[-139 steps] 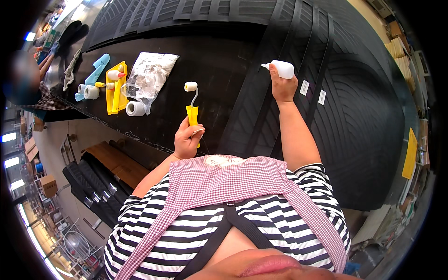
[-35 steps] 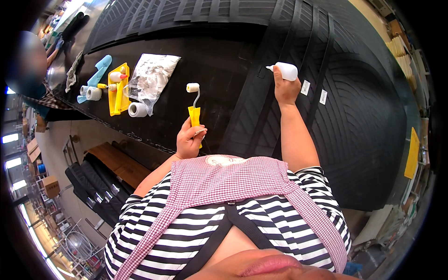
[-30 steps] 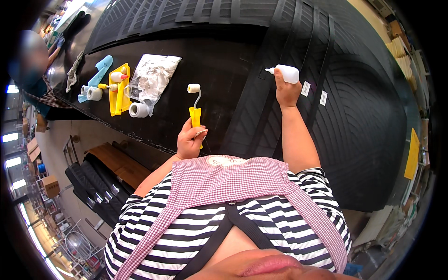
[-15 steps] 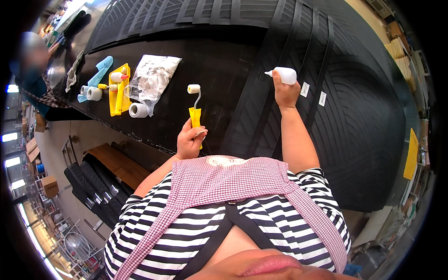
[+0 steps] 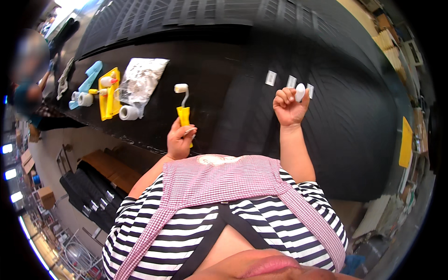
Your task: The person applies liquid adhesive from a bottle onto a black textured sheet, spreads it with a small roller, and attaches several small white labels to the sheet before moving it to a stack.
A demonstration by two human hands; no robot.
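My left hand (image 5: 181, 139) is closed around the yellow handle of a small paint roller (image 5: 184, 113), its white roller end pointing away from me. My right hand (image 5: 290, 110) grips a white squeeze bottle (image 5: 300, 93) between thumb and fingers. Only a rounded white part of the bottle shows; its nozzle cannot be made out. Beneath and beyond that hand, long black sheets (image 5: 345, 135) with a ribbed pattern cover the table's right side. Three small white labels lie on them: a left label (image 5: 271, 78), a middle label (image 5: 291, 81) and a right label (image 5: 311, 91), partly beside my thumb.
Left on the black table (image 5: 205, 65) are a clear bag of white pieces (image 5: 142, 79), a yellow tray (image 5: 110, 95) with small bottles, white rolls (image 5: 129, 112) and a blue cloth (image 5: 91, 77). Another person (image 5: 32, 88) stands far left. Stacked black sheets (image 5: 210, 13) lie at the back.
My right hand has drawn a little nearer and turned the bottle from lying sideways to nearly end-on. The left label has come into sight. The whole view has shifted slightly; my left hand keeps its hold.
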